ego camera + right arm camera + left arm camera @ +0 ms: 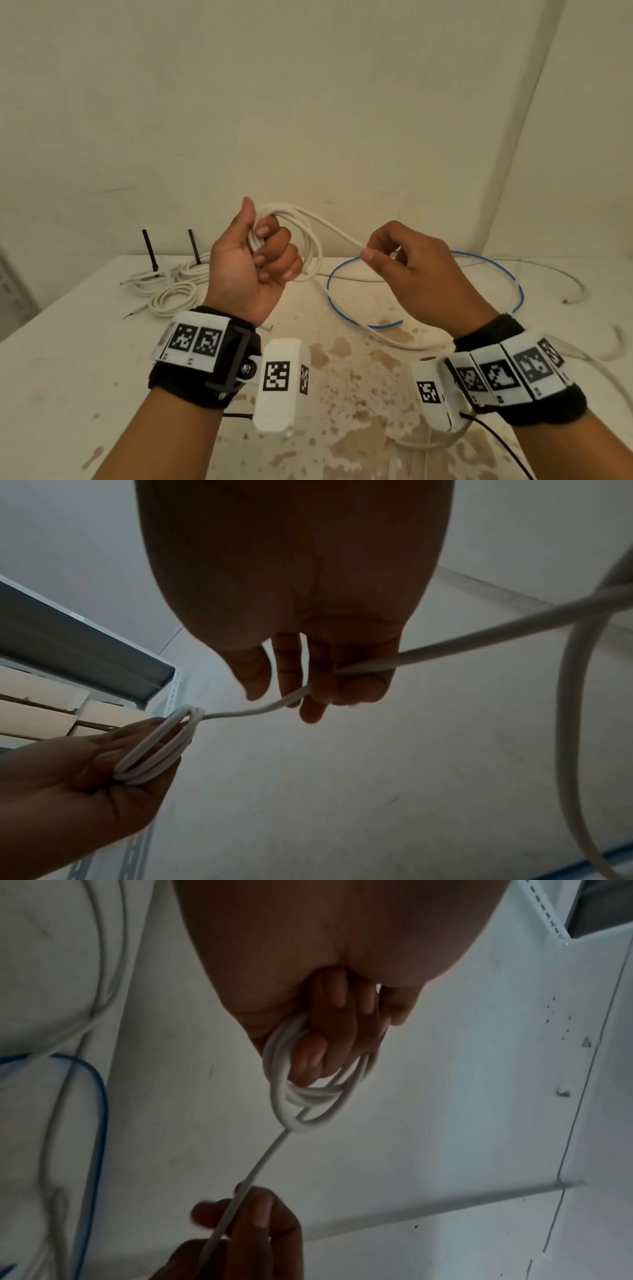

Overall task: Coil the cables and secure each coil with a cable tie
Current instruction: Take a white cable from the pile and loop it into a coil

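Observation:
My left hand (270,253) is raised above the table and grips a small coil of white cable (310,246), with several loops passing through its curled fingers. From the coil a single strand (339,233) runs right to my right hand (371,255), which pinches it between thumb and forefinger. In the left wrist view the coil (308,1099) hangs round the fingers (310,1053), and the right hand (246,1221) holds the strand below. In the right wrist view the strand passes through the right hand (318,693) to the coil (154,750).
Coiled white cables (173,296) lie at the table's back left beside two black upright pegs (149,251). A blue cable (513,277) loops across the right of the stained white table (68,359). More loose white cable (575,291) trails at the far right.

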